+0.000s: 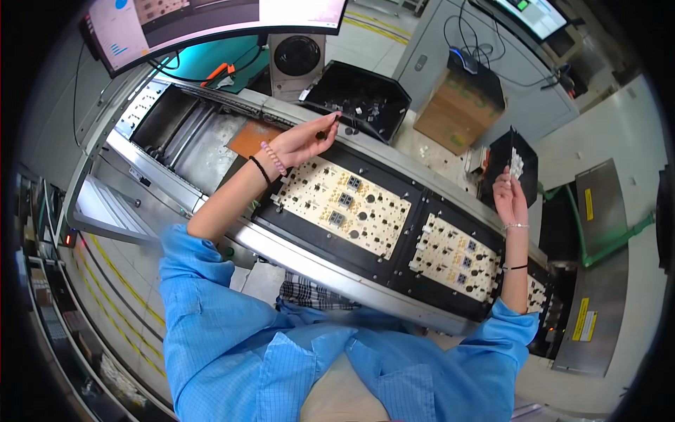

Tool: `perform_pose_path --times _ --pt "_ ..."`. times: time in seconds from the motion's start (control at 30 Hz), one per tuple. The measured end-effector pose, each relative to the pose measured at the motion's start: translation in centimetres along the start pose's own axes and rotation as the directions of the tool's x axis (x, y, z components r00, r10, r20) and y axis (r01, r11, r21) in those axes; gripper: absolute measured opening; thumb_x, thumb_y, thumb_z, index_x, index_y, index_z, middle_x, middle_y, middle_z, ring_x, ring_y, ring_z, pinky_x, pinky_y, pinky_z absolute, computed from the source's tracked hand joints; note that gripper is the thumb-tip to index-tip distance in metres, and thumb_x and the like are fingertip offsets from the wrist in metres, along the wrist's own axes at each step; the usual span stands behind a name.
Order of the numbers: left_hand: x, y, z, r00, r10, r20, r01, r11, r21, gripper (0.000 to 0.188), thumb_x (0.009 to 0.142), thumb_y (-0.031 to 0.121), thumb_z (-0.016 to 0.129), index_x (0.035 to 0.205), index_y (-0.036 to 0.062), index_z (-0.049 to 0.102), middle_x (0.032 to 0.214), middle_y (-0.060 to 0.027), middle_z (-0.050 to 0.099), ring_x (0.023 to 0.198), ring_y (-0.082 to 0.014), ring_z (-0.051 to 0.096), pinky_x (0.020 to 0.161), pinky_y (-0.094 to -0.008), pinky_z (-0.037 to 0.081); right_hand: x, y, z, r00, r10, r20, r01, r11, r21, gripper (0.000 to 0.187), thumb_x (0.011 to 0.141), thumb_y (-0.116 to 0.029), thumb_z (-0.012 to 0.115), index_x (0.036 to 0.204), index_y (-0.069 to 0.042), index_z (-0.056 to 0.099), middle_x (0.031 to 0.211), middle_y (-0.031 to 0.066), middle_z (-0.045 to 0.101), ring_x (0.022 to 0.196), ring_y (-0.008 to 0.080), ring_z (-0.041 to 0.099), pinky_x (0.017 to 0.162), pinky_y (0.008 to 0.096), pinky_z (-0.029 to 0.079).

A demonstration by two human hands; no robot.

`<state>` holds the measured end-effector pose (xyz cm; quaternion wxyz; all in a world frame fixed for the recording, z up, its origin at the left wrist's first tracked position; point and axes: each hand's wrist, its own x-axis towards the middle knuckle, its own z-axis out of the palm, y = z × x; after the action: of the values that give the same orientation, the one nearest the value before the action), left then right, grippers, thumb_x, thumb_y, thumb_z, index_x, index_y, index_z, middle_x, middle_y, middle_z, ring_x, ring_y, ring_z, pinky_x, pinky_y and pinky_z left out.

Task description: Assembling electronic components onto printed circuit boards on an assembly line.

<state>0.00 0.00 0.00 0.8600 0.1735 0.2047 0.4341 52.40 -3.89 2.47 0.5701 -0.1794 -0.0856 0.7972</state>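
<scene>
My left hand (304,141) is raised over the far edge of the conveyor, fingertips pinched on a small dark part (320,134) just in front of a black bin of small parts (360,98). My right hand (509,199) reaches into a smaller black bin of white parts (512,165) at the right; its fingers touch the white pieces. Between the hands lies a cream circuit board (341,205) in a black carrier, with several dark components on it. A second board (457,256) lies to its right.
The conveyor rail (330,274) runs diagonally in front of me. A small fan (296,60), a curved monitor (211,21) and a cardboard box (457,105) stand behind the line. An orange plate (254,139) lies left of my left hand.
</scene>
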Motion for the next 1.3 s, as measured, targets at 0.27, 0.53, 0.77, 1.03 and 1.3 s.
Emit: perform_pose_path --times 0.27,0.53,0.77,1.03,1.3 --pt "0.6 -1.5 -0.4 0.998 0.06 -0.004 -0.054 0.923 0.381 0.026 0.092 0.016 0.061 0.117 0.005 0.059 0.096 0.0006 0.062 0.078 -0.0013 0.058 0.064 -0.0121 0.05 -1.7 8.9 3.3 0.985 0.174 -0.017 -0.175 0.972 -0.156 0.037 0.101 -0.017 0.044 0.137 -0.009 0.04 0.094 0.005 0.048 0.072 0.0094 0.044 0.052 0.0172 0.039" --pt "-0.8 -0.5 -1.1 0.993 0.116 -0.001 -0.082 0.704 0.705 0.023 0.09 0.018 0.065 0.105 0.0012 0.062 0.101 -0.0039 0.068 0.071 -0.0007 0.054 0.062 -0.0135 0.044 -1.4 14.6 2.0 0.958 0.283 0.054 -0.277 0.956 -0.1 0.031 0.101 -0.022 0.044 0.124 -0.003 0.044 0.103 0.008 0.053 0.073 0.0082 0.05 0.046 0.0146 0.042" --pt "-0.6 -3.1 -1.0 0.96 0.175 0.219 -0.236 0.082 0.968 0.012 0.085 0.014 0.069 0.092 0.0037 0.067 0.079 0.0021 0.061 0.072 -0.0056 0.055 0.063 -0.0233 0.044 -2.4 16.0 1.1 0.98 0.194 0.046 -0.184 0.969 -0.166 0.022 0.101 -0.02 0.044 0.115 -0.002 0.046 0.104 0.0075 0.048 0.074 0.0074 0.05 0.052 0.0139 0.044" --pt "-0.9 -4.3 0.0 0.883 0.283 0.375 -0.213 -0.47 0.857 0.014 0.082 0.021 0.069 0.089 0.0079 0.07 0.084 -0.0078 0.058 0.073 -0.0246 0.059 0.066 -0.0326 0.048 -2.4 16.5 0.7 0.949 0.198 0.245 -0.158 0.972 -0.173 0.021 0.101 -0.022 0.043 0.109 -0.004 0.049 0.091 0.0038 0.042 0.069 0.0059 0.046 0.05 0.0137 0.043" --pt "-0.5 -4.9 -0.2 0.861 0.268 0.432 -0.243 -0.528 0.813 0.013 0.082 0.02 0.068 0.088 0.0082 0.07 0.083 -0.0079 0.058 0.074 -0.0246 0.06 0.067 -0.0341 0.049 -2.4 16.8 1.3 0.989 0.138 0.047 -0.102 0.887 -0.45 0.041 0.095 -0.012 0.054 0.132 0.0 0.042 0.106 0.0096 0.049 0.085 0.0095 0.049 0.072 0.0175 0.056"
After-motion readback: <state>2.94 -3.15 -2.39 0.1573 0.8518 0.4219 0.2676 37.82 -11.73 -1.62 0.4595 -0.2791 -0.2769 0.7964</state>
